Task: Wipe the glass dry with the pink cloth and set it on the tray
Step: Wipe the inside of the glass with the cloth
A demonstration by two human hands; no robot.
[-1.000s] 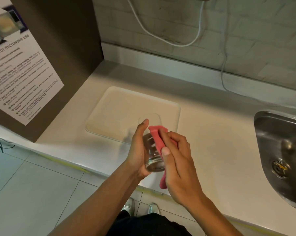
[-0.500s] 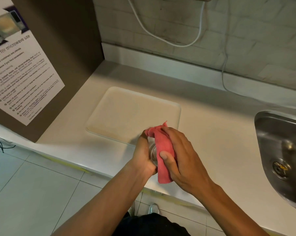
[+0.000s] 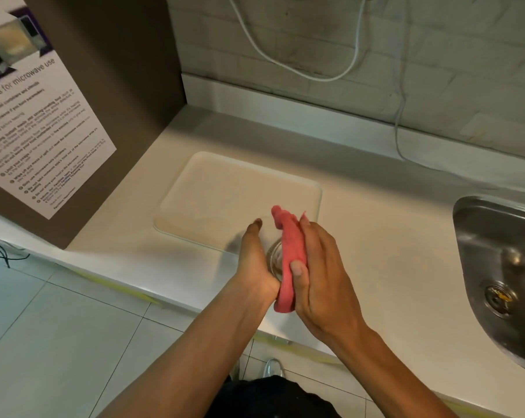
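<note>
While I stand at the counter's near edge, pale square floor tiles (image 3: 59, 342) lie below me at 7 o'clock, with yellow tape (image 3: 125, 286) running along the counter's front. My left hand (image 3: 255, 260) cups the glass (image 3: 273, 262) from its left side, thumb extended upward and palm against the wall; the other fingers are hidden. My right hand (image 3: 318, 279) presses the pink cloth (image 3: 288, 260) against the glass from the right, thumb pinching the fabric and fingers laid over it. The glass, clear and cylindrical, is held in the air just above the counter's front, at the tray's near right corner; only its rounded base shows between my palms. The cloth is soft and crumpled, one end bunched above my fingers, the other hanging below my palm. Beyond my hands, the tray (image 3: 200, 188) is a cream rounded rectangle with a low raised rim, lying flat on the smooth off-white countertop (image 3: 391, 251). At 3 o'clock sits a stainless steel sink (image 3: 496, 236) with a round drain. At 10 o'clock a brown panel carries a printed microwave notice (image 3: 34, 131). Farthest, at 12 o'clock, white cables (image 3: 315, 76) hang on a grey brick-pattern wall (image 3: 436, 70).
</note>
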